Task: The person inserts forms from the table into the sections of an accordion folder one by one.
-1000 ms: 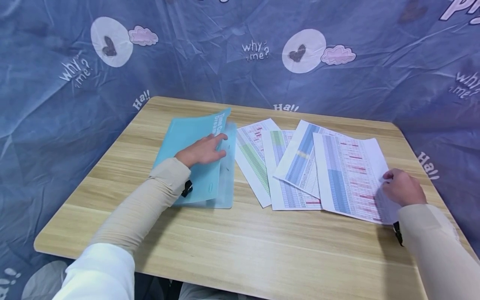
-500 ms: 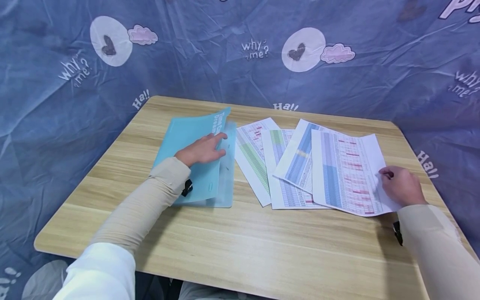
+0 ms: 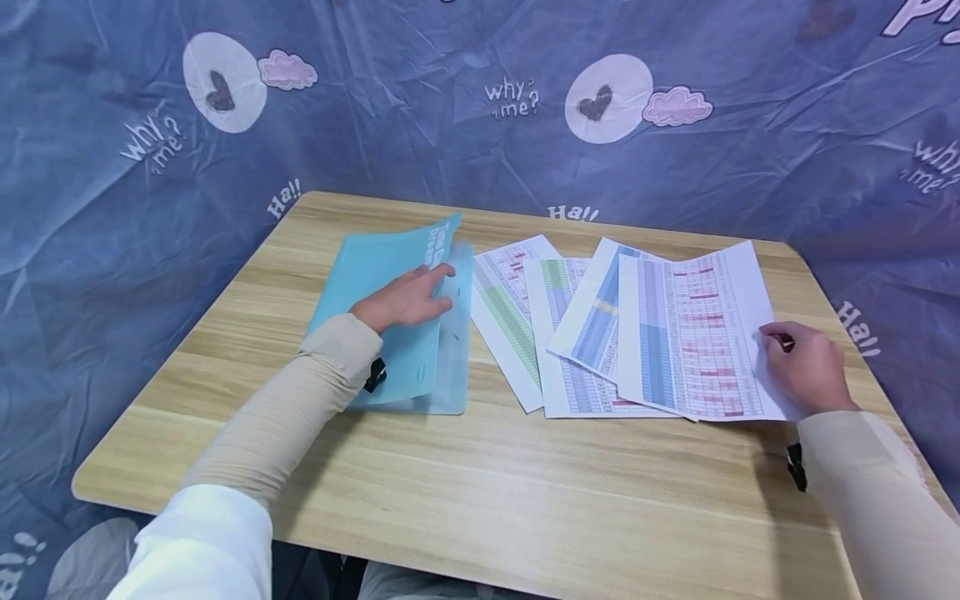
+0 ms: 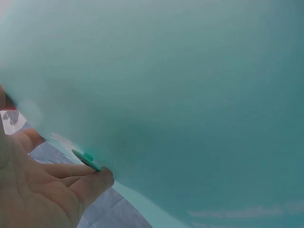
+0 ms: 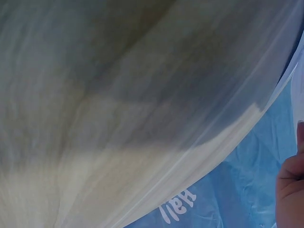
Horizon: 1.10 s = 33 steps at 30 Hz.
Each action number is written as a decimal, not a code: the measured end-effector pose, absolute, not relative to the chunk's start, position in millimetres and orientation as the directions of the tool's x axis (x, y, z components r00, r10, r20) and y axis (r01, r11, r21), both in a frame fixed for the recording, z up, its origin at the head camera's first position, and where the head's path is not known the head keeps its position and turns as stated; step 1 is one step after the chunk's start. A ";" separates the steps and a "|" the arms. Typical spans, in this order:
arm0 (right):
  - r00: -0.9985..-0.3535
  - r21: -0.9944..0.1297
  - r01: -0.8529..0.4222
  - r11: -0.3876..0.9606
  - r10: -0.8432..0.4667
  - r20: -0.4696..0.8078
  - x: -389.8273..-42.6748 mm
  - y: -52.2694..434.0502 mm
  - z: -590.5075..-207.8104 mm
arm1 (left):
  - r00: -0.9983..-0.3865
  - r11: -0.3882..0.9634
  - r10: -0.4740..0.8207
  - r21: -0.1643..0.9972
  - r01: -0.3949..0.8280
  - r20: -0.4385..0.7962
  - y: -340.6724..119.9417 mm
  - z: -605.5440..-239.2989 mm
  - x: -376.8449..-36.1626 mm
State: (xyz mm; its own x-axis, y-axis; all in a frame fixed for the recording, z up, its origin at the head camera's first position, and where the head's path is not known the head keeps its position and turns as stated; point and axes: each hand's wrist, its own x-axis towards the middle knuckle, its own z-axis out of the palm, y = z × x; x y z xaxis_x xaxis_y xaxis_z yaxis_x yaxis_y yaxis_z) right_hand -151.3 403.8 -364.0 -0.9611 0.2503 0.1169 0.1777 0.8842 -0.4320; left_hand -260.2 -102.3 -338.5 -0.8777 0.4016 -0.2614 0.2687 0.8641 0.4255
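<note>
A teal plastic folder [image 3: 382,283] lies on the left of the wooden table [image 3: 525,500], its top cover raised at the far right corner. My left hand [image 3: 408,298] lies on that cover and pinches its right edge. In the left wrist view the cover [image 4: 190,95] fills the frame above my fingers [image 4: 71,183]. My right hand [image 3: 806,367] pinches the right edge of a printed sheet [image 3: 693,333] with blue and red table rows, lifted a little off the table. The right wrist view shows only the sheet's underside [image 5: 118,118] and a fingertip [image 5: 289,190].
Three more printed sheets [image 3: 506,308] [image 3: 570,383] [image 3: 596,321] lie fanned and overlapping between the folder and the held sheet. A blue patterned cloth backdrop [image 3: 450,100] hangs around the table on the far and side edges. Bare wood runs along the near edge.
My right hand has raised the top sheet and swung it straighter, its far end moving toward the back of the table. The left hand and folder have stayed put.
</note>
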 end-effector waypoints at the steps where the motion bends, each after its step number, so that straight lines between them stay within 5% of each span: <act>1: -0.959 -0.437 0.172 0.883 0.251 0.129 -151.2 403.2 -363.8 | -0.878 0.864 0.401 0.426 0.268 -0.261 -102.1 -338.3 -260.1; 33: -0.916 -0.486 0.107 0.868 0.276 0.292 -152.1 383.3 -343.1 | -0.898 0.870 0.376 0.423 0.255 -0.231 -103.1 -334.4 -258.9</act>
